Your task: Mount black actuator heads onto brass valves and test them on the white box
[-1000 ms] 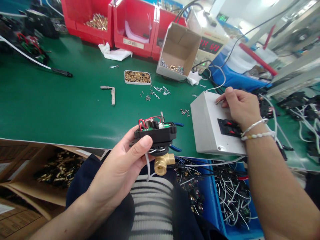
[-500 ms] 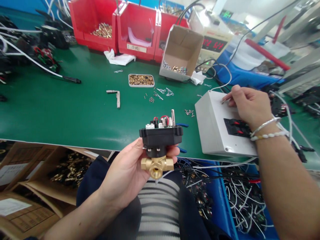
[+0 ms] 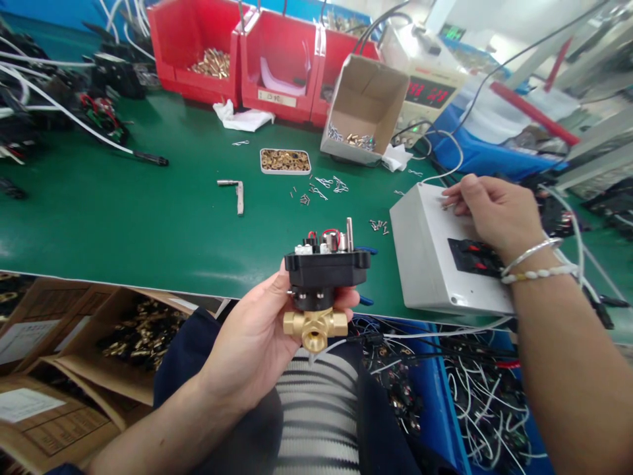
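Observation:
My left hand point(image 3: 257, 336) is wrapped round a black valve actuator point(image 3: 326, 269) with a brass valve body point(image 3: 315, 326) beneath it, held upright over my lap at the table's front edge. Red wires and a metal shaft stick up from the actuator's open top. My right hand point(image 3: 499, 214) rests at the upper part of a grey box point(image 3: 425, 257), its thumb and fingertips pinched at a small metal toggle point(image 3: 448, 206). A black terminal block with red tabs point(image 3: 472, 256) is on the box face, partly beside my wrist.
On the green table point(image 3: 178, 224) lie a small wrench point(image 3: 240, 196), a tray of brass parts point(image 3: 285, 161), clips and screws. Red bins point(image 3: 198, 86), a cardboard box point(image 3: 366, 99) and a power supply point(image 3: 425, 95) stand behind. Blue crates of wired parts are below.
The view has shifted slightly, so the table items appear a little further right. My left hand still holds the actuator, and my right fingertips remain at the toggle.

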`<action>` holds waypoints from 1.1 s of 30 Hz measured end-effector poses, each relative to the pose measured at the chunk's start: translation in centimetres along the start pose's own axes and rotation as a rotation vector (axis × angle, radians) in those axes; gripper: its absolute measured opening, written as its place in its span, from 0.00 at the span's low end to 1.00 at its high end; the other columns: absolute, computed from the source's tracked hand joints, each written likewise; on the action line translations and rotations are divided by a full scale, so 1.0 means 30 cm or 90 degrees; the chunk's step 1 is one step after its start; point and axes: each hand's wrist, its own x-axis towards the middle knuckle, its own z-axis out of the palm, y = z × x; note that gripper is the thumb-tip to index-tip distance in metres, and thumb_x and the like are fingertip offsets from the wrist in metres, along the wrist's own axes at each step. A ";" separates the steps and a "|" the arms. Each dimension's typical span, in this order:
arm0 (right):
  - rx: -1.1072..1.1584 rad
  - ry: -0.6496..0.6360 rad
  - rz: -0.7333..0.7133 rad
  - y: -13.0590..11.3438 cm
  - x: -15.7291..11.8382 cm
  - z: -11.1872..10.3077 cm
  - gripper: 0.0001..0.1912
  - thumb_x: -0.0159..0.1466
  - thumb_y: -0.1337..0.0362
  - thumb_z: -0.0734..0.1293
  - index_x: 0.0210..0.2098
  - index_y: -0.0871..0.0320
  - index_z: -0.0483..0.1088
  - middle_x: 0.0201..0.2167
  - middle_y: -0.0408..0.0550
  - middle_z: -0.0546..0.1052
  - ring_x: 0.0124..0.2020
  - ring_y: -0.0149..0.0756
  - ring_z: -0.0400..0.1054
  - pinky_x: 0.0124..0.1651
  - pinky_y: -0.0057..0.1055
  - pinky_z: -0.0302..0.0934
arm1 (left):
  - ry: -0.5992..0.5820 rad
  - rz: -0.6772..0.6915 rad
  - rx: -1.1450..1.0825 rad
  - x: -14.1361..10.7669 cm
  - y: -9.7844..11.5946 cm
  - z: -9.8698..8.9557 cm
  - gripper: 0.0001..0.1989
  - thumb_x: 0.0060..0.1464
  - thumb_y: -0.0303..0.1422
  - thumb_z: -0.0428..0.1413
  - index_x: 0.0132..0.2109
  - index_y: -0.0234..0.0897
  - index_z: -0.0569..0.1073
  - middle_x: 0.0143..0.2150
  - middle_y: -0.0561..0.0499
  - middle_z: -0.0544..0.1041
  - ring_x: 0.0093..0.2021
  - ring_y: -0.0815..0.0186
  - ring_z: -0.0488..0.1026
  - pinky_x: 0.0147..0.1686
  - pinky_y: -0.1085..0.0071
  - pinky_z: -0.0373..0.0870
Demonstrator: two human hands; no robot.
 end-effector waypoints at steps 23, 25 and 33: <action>-0.059 0.006 0.080 -0.049 -0.011 0.000 0.05 0.62 0.67 0.70 0.30 0.59 0.77 0.25 0.42 0.76 0.23 0.26 0.64 0.34 0.27 0.58 | 0.023 0.006 0.007 0.002 -0.008 -0.006 0.23 0.72 0.30 0.41 0.47 0.28 0.82 0.42 0.40 0.86 0.37 0.64 0.85 0.40 0.69 0.83; -0.068 0.008 0.084 -0.042 -0.010 -0.003 0.02 0.59 0.67 0.72 0.30 0.59 0.77 0.23 0.40 0.74 0.23 0.26 0.63 0.34 0.28 0.57 | 0.023 0.004 0.002 0.003 -0.008 -0.006 0.24 0.72 0.30 0.41 0.46 0.28 0.82 0.41 0.40 0.86 0.37 0.64 0.84 0.40 0.70 0.83; -0.080 0.008 0.077 -0.043 -0.016 0.002 0.06 0.55 0.62 0.71 0.29 0.58 0.76 0.21 0.40 0.72 0.23 0.29 0.63 0.33 0.29 0.56 | 0.007 -0.006 0.009 0.001 -0.010 -0.006 0.23 0.71 0.31 0.43 0.44 0.29 0.83 0.39 0.40 0.86 0.35 0.63 0.85 0.40 0.71 0.83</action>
